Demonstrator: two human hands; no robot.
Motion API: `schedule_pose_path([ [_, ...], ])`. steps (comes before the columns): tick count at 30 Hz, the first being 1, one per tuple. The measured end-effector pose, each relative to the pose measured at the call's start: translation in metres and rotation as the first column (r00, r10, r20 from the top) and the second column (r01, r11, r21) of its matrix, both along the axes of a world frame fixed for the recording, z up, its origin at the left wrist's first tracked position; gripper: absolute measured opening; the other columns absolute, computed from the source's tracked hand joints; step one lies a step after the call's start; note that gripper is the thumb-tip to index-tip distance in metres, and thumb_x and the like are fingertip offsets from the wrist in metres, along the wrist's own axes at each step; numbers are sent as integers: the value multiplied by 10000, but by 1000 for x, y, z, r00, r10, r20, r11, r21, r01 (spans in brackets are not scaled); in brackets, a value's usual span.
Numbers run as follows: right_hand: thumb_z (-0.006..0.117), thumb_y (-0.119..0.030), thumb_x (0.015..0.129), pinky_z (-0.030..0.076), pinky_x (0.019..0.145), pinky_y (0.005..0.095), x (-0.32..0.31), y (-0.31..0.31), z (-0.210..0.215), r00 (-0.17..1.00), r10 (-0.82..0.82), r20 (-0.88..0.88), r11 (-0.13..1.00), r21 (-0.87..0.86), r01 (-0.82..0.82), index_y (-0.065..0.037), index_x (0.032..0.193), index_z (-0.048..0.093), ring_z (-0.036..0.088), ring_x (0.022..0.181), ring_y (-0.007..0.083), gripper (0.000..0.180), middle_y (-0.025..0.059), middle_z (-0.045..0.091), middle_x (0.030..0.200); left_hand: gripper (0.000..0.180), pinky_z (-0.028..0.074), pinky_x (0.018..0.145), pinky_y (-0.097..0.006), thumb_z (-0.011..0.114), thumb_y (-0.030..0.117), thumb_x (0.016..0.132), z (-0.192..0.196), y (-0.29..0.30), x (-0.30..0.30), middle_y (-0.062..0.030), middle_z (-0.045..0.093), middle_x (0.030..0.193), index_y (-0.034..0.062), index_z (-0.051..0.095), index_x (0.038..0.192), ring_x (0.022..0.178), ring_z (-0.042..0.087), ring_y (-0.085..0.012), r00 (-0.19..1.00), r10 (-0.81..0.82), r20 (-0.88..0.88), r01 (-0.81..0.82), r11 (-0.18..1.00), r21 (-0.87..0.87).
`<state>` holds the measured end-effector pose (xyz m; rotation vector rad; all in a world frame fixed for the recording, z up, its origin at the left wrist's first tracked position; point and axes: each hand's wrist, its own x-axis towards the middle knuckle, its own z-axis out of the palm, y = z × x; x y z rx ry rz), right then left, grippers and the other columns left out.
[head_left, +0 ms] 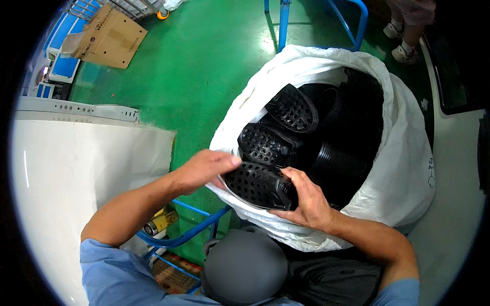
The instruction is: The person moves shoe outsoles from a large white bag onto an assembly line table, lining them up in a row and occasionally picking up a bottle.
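A black perforated shoe (pixel 253 184) is tilted at the near left rim of a large white woven sack (pixel 395 188). My right hand (pixel 310 201) grips its right end, thumb and fingers on opposite sides. At the shoe's left end is my left hand (pixel 209 169), its thumb stretched out along the edge and its other fingers partly hidden below. Inside the sack, just beyond, lie another perforated shoe (pixel 268 144) and a third one (pixel 293 108). More black items fill the sack's dark right side, too dim to tell apart.
Blue metal tubing (pixel 284 25) stands behind the sack, and a blue rail (pixel 191 230) runs near my left arm. White surfaces (pixel 92 168) flank both sides. A cardboard box (pixel 109 38) rests on the green floor (pixel 189 66). Another person's feet (pixel 403 53) show at the far right.
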<state>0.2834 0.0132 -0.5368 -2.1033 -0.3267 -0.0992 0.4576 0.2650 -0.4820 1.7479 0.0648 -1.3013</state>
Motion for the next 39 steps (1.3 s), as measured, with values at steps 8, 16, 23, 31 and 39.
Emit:
schedule_pose_path([
  [8, 940, -259, 725, 519, 1026, 444, -7, 5, 5, 995, -27, -94, 999, 21, 30, 49, 1457, 347, 608, 1168, 402, 991, 266, 533, 1300, 981, 516, 948, -387, 578, 765, 906, -29, -9, 19, -209, 630, 1301, -72, 528, 1416, 1169, 607, -281, 828, -340, -445, 359, 932, -44],
  [16, 856, -157, 684, 508, 995, 493, -14, 1, 1, 994, 102, -37, 994, -38, -103, 13, 1512, 392, 560, 1201, 461, 965, 294, 485, 1403, 674, 388, 1166, -432, 602, 512, 1012, -49, 0, -12, -164, 569, 1437, 13, 492, 1451, 1333, 539, -242, 902, -34, -431, -64, 976, -209],
  [23, 621, -209, 879, 574, 777, 440, -18, 12, 3, 973, 13, 231, 986, -162, 26, -213, 1386, 620, 666, 1008, 407, 507, 244, 610, 1336, 763, 433, 1125, -448, 397, 674, 1027, -37, -9, -18, -160, 611, 1369, 24, 529, 1403, 1272, 586, -274, 906, 178, -384, -212, 976, -48],
  [31, 590, -269, 934, 556, 786, 462, -21, 9, 24, 967, 18, 252, 979, -201, 34, -387, 1439, 554, 642, 1065, 426, 520, 213, 557, 1413, 755, 405, 1152, -450, 325, 653, 1051, -15, -11, -24, -161, 546, 1439, 41, 472, 1468, 1335, 530, -278, 889, 131, -438, -237, 952, -196],
  [39, 552, -294, 950, 490, 911, 584, -22, 22, 95, 991, 46, 125, 936, -352, 1, -447, 1483, 466, 561, 1193, 468, 561, 198, 453, 1516, 815, 361, 1187, -453, 345, 654, 1035, 5, -25, -3, -209, 523, 1482, -20, 526, 1457, 1367, 500, -311, 791, 179, -585, -269, 961, -69],
])
